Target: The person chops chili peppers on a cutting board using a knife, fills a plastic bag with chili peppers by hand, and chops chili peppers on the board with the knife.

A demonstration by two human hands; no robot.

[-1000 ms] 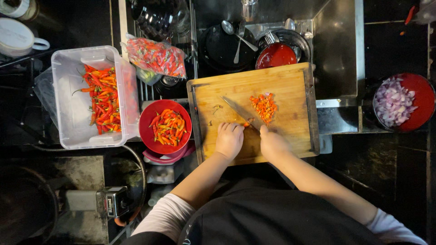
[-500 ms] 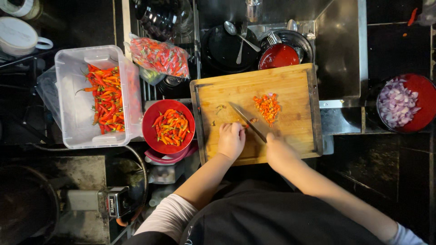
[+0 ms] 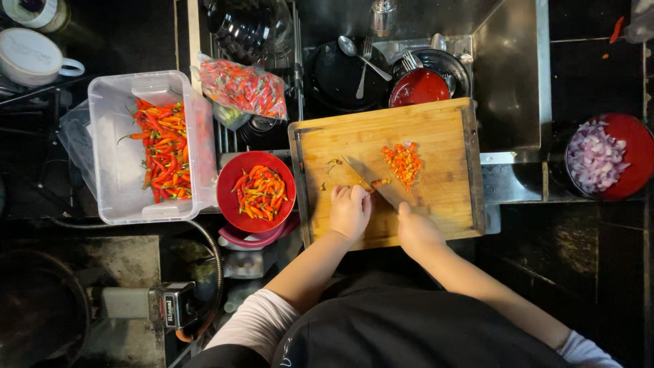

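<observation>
left hand (image 3: 349, 212) curled, pinning chili on cutting board (image 3: 449, 204); right hand (image 3: 417, 230) gripping knife (image 3: 371, 180) mid-slice. small chopped pile (image 3: 403, 162) done so far. red bowl (image 3: 257, 192) and plastic tub (image 3: 116, 177) further left hold plenty whole chilies, so early going imo.

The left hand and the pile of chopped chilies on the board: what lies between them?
In the head view, the knife blade lies between the left hand and the chopped chili pile, with one small chili piece beside it.
</observation>
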